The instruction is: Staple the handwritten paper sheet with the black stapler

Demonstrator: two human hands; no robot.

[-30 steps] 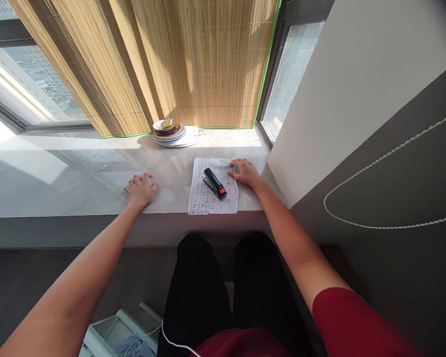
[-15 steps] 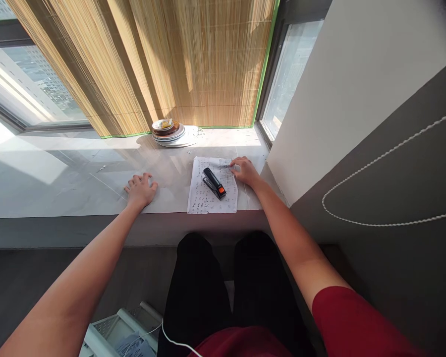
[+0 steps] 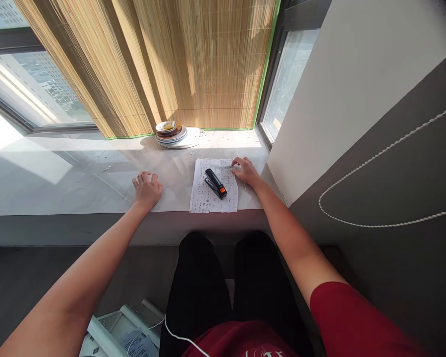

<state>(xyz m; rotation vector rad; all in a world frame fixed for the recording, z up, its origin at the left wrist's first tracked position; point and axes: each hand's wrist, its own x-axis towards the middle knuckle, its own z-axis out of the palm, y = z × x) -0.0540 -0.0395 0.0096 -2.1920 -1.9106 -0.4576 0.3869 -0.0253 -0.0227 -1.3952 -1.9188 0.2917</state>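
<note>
On the marble sill lie written sheets of paper [image 3: 201, 198], their lower edge at the sill's front edge. A black stapler [image 3: 216, 183] with an orange patch rests on them at a slant. My left hand [image 3: 147, 190] is on the bare sill left of the paper, fingers apart and slightly bent, holding nothing. At the paper's upper right edge is my right hand [image 3: 245, 170], its fingers curved and a little apart, the fingertips touching the edge. Nothing shows between them.
A stack of plates [image 3: 171, 135] stands at the back of the sill [image 3: 59, 188], below a bamboo blind [image 3: 208, 64]. A beaded cord [image 3: 351, 173] hangs on the right. A white rack [image 3: 122, 329] and a white cable [image 3: 182, 339] are below, near my legs.
My left hand has slid to the right along the sill, nearer the paper. My right hand stays at the paper's edge. The view has shifted slightly.
</note>
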